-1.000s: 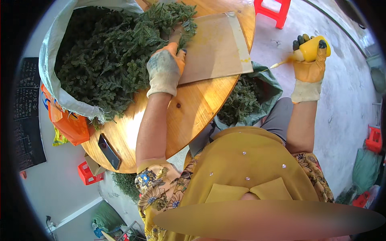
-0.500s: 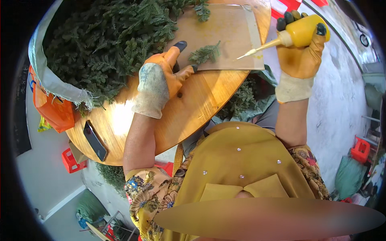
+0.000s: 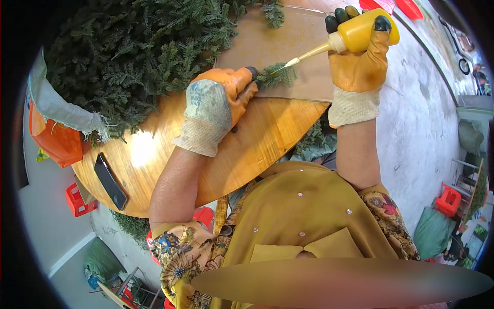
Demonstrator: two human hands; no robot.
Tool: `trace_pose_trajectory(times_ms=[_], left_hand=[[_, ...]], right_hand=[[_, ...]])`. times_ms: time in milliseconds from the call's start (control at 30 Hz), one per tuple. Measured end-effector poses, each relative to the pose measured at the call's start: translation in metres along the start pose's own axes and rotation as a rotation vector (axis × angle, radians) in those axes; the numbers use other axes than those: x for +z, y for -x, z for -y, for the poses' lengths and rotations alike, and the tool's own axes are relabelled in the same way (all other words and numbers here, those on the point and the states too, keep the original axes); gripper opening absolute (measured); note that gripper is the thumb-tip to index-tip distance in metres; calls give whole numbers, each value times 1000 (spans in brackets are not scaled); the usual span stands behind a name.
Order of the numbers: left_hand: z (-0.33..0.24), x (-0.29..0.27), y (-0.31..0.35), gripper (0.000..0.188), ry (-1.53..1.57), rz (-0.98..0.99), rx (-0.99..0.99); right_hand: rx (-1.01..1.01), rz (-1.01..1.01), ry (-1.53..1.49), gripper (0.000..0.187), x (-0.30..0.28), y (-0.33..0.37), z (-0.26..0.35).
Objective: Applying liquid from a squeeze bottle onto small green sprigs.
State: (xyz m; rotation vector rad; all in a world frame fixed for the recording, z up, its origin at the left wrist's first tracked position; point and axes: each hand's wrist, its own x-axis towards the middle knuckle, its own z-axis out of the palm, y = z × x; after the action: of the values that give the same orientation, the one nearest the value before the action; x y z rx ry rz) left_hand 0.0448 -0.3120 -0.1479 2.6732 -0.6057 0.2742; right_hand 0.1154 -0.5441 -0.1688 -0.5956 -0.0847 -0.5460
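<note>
My left hand (image 3: 222, 95), in an orange-coated glove with dark fingertips, pinches the left end of a small green fir sprig (image 3: 278, 76) over a brown board (image 3: 303, 46). My right hand (image 3: 358, 67), gloved the same way, is wrapped round a yellow squeeze bottle (image 3: 366, 30) tilted down to the left. Its long pale nozzle ends in a thin needle whose tip is at the sprig; whether it touches cannot be made out. Left of the board, a large heap of fir sprigs (image 3: 134, 46) fills an open white sack (image 3: 67, 105).
The board lies on a round wooden table (image 3: 247, 134). A black phone (image 3: 110, 181) rests near its left edge, and an orange bag (image 3: 54, 136) hangs beside the sack. More greenery (image 3: 314, 135) is below the table edge, and a red stool (image 3: 447, 200) stands at right.
My left thumb and fingers have closed on the sprig, which lay loose on the board. My right hand has brought the bottle left, its needle now at the sprig.
</note>
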Motion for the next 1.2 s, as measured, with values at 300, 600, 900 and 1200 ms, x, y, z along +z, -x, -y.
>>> trace_pose_trajectory(times_ms=[300, 600, 900, 1200], left_hand=[[-1, 2, 1, 12, -68, -15, 44], [-3, 1, -1, 11, -70, 24, 46], [-2, 2, -2, 11, -62, 40, 43], [-4, 0, -2, 12, -23, 53, 17]], right_hand=[[147, 236, -46, 40, -13, -9, -6], [147, 116, 77, 43, -9, 0, -4], [242, 192, -107, 53, 9, 2, 31], [262, 242, -114, 56, 11, 4, 46]])
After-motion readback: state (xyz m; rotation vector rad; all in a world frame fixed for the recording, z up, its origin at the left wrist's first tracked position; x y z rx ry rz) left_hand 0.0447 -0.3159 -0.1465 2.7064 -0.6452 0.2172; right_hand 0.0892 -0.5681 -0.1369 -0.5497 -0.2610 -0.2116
